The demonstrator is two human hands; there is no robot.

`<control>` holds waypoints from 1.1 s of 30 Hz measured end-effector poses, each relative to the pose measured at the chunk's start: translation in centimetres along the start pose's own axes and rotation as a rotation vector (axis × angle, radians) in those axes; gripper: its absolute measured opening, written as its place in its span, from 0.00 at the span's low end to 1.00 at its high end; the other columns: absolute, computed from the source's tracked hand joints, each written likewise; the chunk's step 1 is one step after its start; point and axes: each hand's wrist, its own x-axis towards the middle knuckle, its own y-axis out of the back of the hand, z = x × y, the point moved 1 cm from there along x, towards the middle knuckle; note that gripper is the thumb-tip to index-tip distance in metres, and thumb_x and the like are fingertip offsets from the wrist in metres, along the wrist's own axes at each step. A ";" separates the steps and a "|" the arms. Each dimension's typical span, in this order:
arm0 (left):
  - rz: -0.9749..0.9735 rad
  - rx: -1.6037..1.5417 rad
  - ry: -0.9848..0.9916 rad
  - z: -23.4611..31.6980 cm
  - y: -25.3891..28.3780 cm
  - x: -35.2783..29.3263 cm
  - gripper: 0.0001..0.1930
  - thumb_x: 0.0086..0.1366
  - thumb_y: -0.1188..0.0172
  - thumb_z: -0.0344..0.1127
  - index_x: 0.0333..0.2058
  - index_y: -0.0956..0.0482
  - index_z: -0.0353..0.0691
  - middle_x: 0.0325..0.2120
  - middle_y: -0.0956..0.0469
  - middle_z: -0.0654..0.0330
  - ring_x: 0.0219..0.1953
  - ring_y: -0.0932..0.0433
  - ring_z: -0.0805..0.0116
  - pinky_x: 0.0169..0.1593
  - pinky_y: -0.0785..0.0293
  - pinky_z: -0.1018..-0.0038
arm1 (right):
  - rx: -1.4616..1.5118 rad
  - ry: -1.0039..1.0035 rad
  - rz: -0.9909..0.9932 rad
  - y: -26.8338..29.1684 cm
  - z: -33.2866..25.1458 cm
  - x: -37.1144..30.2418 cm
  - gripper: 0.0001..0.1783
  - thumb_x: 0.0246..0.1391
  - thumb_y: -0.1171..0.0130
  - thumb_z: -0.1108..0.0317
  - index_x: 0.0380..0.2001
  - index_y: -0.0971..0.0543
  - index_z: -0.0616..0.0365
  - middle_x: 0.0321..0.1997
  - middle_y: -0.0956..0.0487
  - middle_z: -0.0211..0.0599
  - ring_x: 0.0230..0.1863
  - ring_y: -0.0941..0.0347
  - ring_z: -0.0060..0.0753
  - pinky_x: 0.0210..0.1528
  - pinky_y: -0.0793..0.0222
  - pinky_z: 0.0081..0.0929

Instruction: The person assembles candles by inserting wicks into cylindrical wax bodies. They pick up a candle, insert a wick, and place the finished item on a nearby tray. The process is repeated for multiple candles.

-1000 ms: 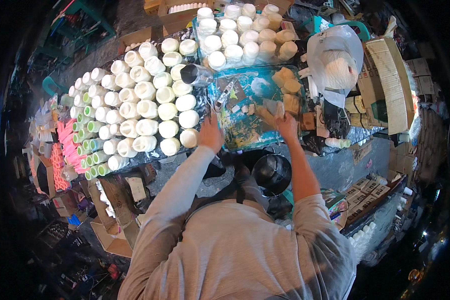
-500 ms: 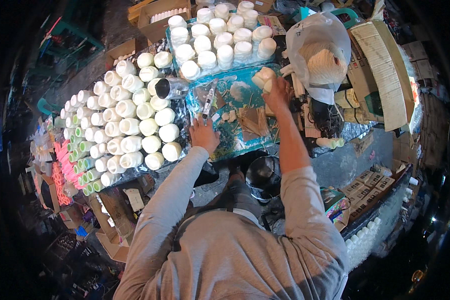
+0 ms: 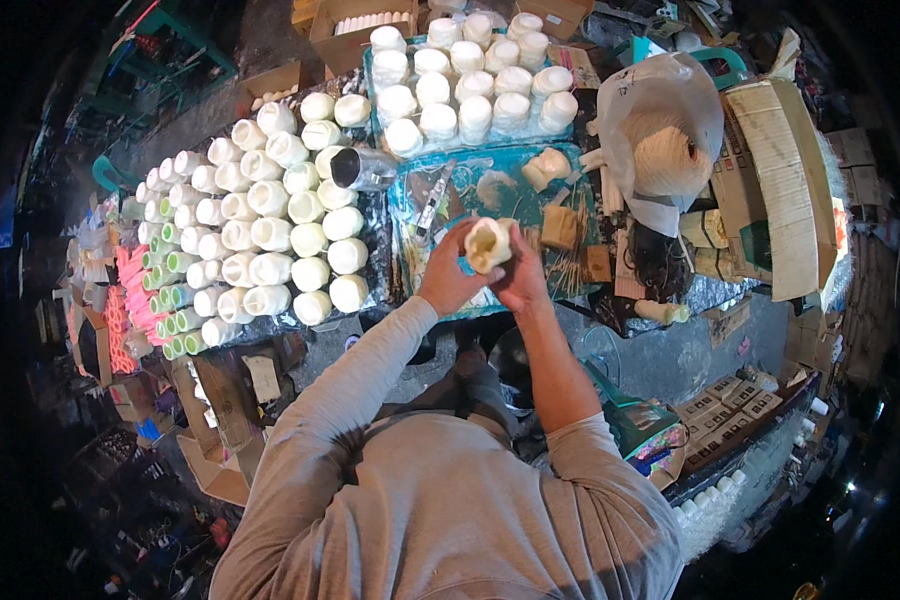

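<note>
Facing inward, both hands (image 3: 450,275) (image 3: 523,280) hold a hollow cream piece (image 3: 487,244).

A gap lay upper centre, between slim tool (image 3: 432,205) and pale lump (image 3: 547,167).
A held vessel (image 3: 485,246) barred mid-frame; white pots (image 3: 270,235), left; plastic bag (image 3: 663,120), upper right.

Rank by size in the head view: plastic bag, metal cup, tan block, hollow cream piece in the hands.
1. Plastic bag
2. Metal cup and hollow cream piece: too alike to rank; the piece may be nearer the camera
3. Tan block
</note>
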 end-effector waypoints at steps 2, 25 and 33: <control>0.048 0.020 0.051 -0.1 0.8 0.0 0.40 0.51 0.20 0.40 0.62 0.26 0.38 0.64 0.27 0.50 0.65 0.26 0.52 0.68 0.29 0.61 | -0.077 0.027 0.021 -0.1 0.9 0.7 0.26 0.74 0.51 0.45 0.60 0.25 0.53 0.57 0.20 0.33 0.60 0.23 0.34 0.62 0.27 0.38; 0.189 -0.189 -0.395 8.9 8.9 -5.9 0.37 0.52 0.21 0.25 0.61 0.28 0.37 0.64 0.30 0.49 0.62 0.24 0.60 0.62 0.21 0.64 | -0.562 0.349 -0.184 -13.4 3.2 -6.7 0.13 0.70 0.41 0.70 0.54 0.21 0.62 0.52 0.17 0.32 0.53 0.24 0.20 0.57 0.28 0.23; -0.024 -0.301 -0.143 9.8 13.0 -13.6 0.48 0.50 0.18 0.28 0.69 0.35 0.36 0.65 0.30 0.52 0.63 0.26 0.63 0.66 0.27 0.63 | -0.826 0.506 -0.024 -14.9 8.6 -8.9 0.10 0.61 0.36 0.78 0.46 0.18 0.63 0.46 0.15 0.36 0.49 0.19 0.28 0.54 0.24 0.30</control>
